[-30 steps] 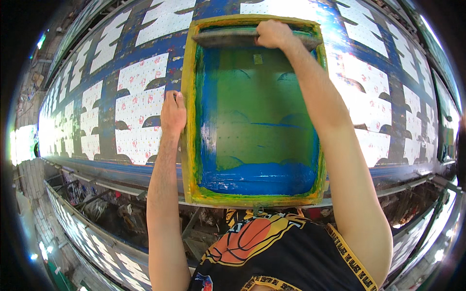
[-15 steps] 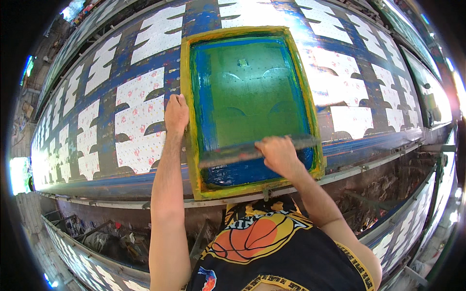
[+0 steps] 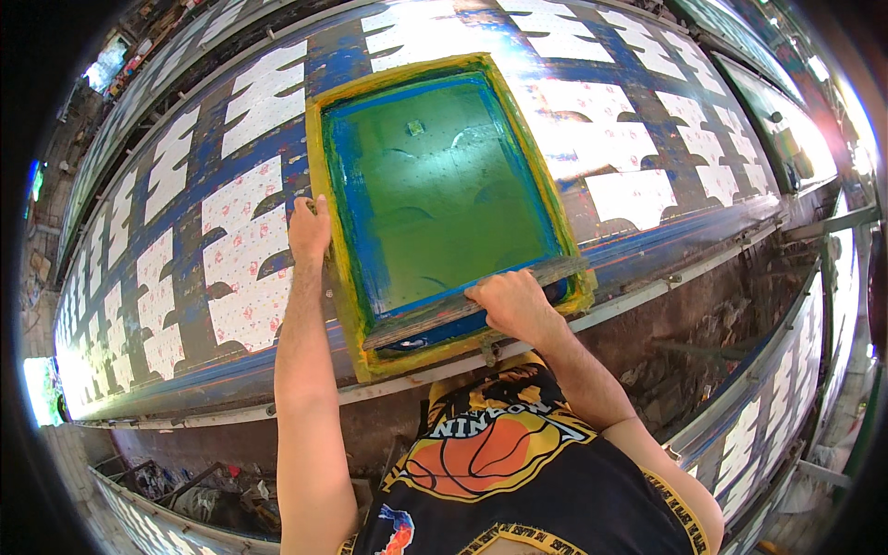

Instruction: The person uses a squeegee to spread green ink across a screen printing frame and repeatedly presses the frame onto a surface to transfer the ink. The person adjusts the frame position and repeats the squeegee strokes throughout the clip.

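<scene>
A screen printing frame with a yellow-stained rim lies flat on the long table, slightly turned. Its mesh is green with blue streaks along the sides, and faint curved shapes show in it. My left hand holds the frame's left side with fingers bent; the fingertips are partly hidden. My right hand is closed on a long, ink-stained squeegee that spans the frame's width near its close end. Dark blue ink lies between the squeegee and the near rim.
Rows of white cut fabric pieces with small prints lie across the dark, blue-stained table. A metal rail runs along its near edge. Below is a cluttered gap, with another table of pieces at the right.
My right hand has drawn the squeegee closer to the near end of the frame. The frame and left hand appear further left and more tilted as the view has turned.
</scene>
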The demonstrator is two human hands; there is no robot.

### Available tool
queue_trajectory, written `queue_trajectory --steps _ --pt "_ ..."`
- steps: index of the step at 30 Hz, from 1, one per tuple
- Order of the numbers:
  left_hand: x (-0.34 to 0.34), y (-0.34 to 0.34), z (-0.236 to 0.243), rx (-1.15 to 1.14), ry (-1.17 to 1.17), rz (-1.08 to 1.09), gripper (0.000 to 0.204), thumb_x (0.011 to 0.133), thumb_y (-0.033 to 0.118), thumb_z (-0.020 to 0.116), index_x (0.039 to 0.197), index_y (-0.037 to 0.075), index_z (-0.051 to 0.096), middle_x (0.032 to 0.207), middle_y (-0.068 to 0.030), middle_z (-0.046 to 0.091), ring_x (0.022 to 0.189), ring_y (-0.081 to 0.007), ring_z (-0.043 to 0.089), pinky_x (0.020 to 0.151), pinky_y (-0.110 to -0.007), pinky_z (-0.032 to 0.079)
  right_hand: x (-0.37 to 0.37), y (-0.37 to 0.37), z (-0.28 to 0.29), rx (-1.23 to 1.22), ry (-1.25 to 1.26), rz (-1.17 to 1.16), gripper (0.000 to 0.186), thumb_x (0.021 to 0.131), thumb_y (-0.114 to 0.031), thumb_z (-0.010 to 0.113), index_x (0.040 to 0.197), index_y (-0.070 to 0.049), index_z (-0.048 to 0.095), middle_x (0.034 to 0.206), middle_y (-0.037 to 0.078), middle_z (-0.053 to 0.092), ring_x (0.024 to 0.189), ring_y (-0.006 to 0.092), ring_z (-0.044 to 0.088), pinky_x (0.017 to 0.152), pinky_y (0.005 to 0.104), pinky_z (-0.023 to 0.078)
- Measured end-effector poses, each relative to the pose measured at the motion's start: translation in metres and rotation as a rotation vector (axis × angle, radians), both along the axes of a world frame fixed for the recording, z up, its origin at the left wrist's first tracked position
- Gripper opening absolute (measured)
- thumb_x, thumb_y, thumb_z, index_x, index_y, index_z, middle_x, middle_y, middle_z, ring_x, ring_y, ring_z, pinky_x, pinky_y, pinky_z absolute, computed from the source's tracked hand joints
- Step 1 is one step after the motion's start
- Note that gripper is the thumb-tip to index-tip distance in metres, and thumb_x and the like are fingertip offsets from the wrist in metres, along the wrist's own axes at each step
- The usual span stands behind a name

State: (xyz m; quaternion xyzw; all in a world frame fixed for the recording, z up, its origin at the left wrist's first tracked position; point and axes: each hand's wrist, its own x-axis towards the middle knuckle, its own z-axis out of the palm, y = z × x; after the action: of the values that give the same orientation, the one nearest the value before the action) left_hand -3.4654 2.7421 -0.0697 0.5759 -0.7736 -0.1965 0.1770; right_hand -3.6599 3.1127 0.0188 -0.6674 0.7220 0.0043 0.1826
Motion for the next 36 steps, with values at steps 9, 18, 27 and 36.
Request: queue_trajectory --steps 9,18,27,36 --pt "-0.001 0.000 -0.002 -0.050 0.007 0.027 0.046 0.107 0.045 0.061 0.123 0.002 0.065 0.115 -0.0252 0.076 0.109 -0.0454 0.071 0.095 -0.052 0.054 0.004 0.045 -0.034 -0.145 -0.048 0.161 0.051 0.084 -0.015 0.080 0.132 -0.005 0.065 0.125 0.016 0.069 0.124 0.0328 0.067 0.105 0.0453 0.055" --pt "-0.007 0.002 0.000 -0.108 -0.056 0.061 0.043 0.107 0.042 0.063 0.118 0.001 0.068 0.113 -0.0223 0.077 0.107 -0.0412 0.073 0.094 -0.048 0.055 -0.109 0.086 -0.027 -0.224 -0.558 0.186 0.063 0.098 -0.031 0.075 0.149 -0.001 0.055 0.150 0.026 0.057 0.141 0.0425 0.055 0.117 0.0499 0.046" --pt "-0.010 0.006 0.005 -0.117 -0.048 0.062 0.042 0.107 0.040 0.065 0.119 -0.001 0.069 0.110 -0.0208 0.077 0.101 -0.0361 0.073 0.092 -0.046 0.055 -0.200 0.090 -0.063 -0.163 -0.597 -0.598 0.082 0.100 -0.036 0.074 0.160 0.007 0.039 0.152 0.028 0.052 0.141 0.0424 0.053 0.119 0.0490 0.044" --pt "-0.006 0.006 0.001 -0.139 -0.015 0.037 0.041 0.107 0.039 0.064 0.120 0.000 0.069 0.111 -0.0215 0.077 0.103 -0.0366 0.073 0.094 -0.046 0.055 -0.185 0.078 -0.069 -0.295 -0.454 -0.578 0.073 0.084 -0.021 0.080 0.145 0.009 0.054 0.133 0.026 0.063 0.125 0.0424 0.062 0.108 0.0481 0.052"
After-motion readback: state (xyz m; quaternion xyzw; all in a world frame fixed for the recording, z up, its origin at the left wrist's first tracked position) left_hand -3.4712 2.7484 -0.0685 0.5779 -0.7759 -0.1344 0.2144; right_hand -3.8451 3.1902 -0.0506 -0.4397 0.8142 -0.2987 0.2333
